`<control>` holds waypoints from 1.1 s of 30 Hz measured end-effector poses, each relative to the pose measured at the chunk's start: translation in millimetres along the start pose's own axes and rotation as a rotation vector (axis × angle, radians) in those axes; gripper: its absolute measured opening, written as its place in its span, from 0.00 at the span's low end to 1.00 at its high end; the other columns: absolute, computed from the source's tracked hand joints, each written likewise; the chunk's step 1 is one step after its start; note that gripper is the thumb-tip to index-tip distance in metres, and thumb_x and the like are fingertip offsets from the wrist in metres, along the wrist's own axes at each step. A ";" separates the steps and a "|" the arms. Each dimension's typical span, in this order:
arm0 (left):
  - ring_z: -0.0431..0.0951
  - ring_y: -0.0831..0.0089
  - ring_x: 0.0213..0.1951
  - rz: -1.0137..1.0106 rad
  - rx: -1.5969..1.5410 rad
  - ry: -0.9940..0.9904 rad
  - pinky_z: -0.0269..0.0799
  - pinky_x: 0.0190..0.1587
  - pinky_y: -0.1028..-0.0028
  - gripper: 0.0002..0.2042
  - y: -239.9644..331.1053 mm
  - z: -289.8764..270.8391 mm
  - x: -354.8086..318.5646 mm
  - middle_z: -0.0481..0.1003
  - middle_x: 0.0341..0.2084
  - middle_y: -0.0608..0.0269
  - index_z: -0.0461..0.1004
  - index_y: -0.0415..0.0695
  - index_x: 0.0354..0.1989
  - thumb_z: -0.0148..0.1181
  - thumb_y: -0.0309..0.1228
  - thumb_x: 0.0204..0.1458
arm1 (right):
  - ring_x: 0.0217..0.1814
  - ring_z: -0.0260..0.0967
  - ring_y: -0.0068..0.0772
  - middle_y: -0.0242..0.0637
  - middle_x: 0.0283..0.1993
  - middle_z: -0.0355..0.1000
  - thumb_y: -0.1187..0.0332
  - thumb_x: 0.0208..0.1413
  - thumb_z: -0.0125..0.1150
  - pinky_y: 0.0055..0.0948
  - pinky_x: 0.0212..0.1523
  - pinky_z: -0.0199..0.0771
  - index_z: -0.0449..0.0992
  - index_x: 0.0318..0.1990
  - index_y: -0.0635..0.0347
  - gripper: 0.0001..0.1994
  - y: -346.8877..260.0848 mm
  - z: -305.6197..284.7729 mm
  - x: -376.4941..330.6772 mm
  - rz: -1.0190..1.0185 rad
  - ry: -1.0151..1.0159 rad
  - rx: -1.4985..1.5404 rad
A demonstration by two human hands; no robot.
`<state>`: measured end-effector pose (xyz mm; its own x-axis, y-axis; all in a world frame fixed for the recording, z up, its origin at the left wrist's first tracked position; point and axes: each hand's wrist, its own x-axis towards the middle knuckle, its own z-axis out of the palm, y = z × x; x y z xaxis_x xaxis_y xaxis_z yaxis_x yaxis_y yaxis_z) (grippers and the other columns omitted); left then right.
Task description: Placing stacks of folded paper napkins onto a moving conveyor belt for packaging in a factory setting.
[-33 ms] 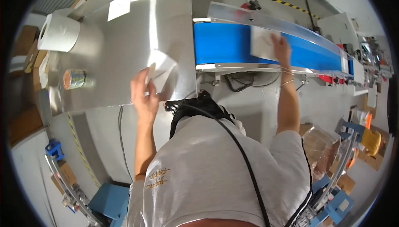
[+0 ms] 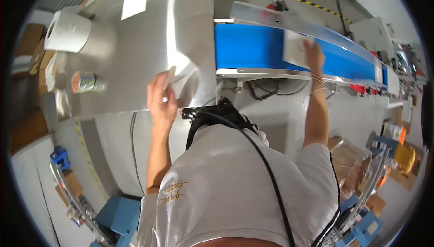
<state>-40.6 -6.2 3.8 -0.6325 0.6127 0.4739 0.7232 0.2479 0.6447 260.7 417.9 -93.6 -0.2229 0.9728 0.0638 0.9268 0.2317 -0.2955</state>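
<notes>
My left hand (image 2: 162, 100) is over the front right of the metal table, its fingers closed on a thin, pale flat piece (image 2: 171, 75). Just beyond those fingers lies a white sheet (image 2: 186, 69) with a pointed corner, near the table's right edge. Over the blue conveyor belt (image 2: 248, 45), my right hand (image 2: 316, 58) has its curled fingers at the right side of a flat white square (image 2: 294, 50). The fingertips there are somewhat blurred. Whether the square is paper or a thin pouch I cannot tell.
A large white paper roll (image 2: 68, 32) and a roll of tape (image 2: 82, 82) stand on the table's left part. Another white sheet (image 2: 134, 5) lies at the back. A clear guard rail (image 2: 298, 23) runs along the belt's far side. A black cable (image 2: 260, 156) hangs across my shirt.
The white square and my right hand have shifted slightly to the right along the belt. My left hand keeps its hold beside the sheet. The whole view has shifted a little.
</notes>
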 end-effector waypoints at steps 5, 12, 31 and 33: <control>0.75 0.57 0.47 -0.033 -0.042 -0.029 0.73 0.46 0.66 0.19 11.4 7.5 -2.8 0.73 0.46 0.52 0.73 0.42 0.50 0.56 0.15 0.47 | 0.53 0.68 0.53 0.49 0.55 0.69 0.55 0.41 0.74 0.44 0.51 0.70 0.65 0.57 0.67 0.38 -80.9 -51.7 -56.7 -0.528 0.041 0.157; 0.76 0.60 0.43 0.041 0.003 -0.069 0.72 0.45 0.69 0.19 11.9 4.4 -5.3 0.74 0.44 0.53 0.73 0.42 0.50 0.57 0.15 0.46 | 0.74 0.41 0.51 0.49 0.72 0.45 0.64 0.38 0.75 0.41 0.72 0.44 0.46 0.70 0.55 0.52 -239.4 -6.2 -150.2 -0.992 -0.757 0.782; 0.72 0.62 0.45 0.064 -0.192 -0.058 0.68 0.50 0.67 0.25 30.8 43.8 34.1 0.71 0.45 0.54 0.65 0.38 0.58 0.57 0.18 0.48 | 0.33 0.63 0.22 0.36 0.32 0.70 0.58 0.56 0.62 0.28 0.35 0.68 0.72 0.40 0.65 0.17 -133.8 7.1 -70.1 -0.387 -0.496 1.261; 0.72 0.61 0.45 0.026 -0.164 -0.157 0.68 0.48 0.66 0.25 34.3 51.4 34.9 0.71 0.45 0.53 0.66 0.39 0.58 0.57 0.18 0.48 | 0.34 0.74 0.30 0.41 0.31 0.76 0.56 0.54 0.63 0.29 0.33 0.72 0.77 0.38 0.65 0.17 -64.3 -12.0 -27.6 -0.253 -0.238 0.868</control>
<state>-23.6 62.2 11.7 -0.5537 0.7299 0.4008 0.6758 0.1127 0.7284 210.9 376.2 -64.9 -0.5326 0.8446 0.0551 0.3133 0.2572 -0.9142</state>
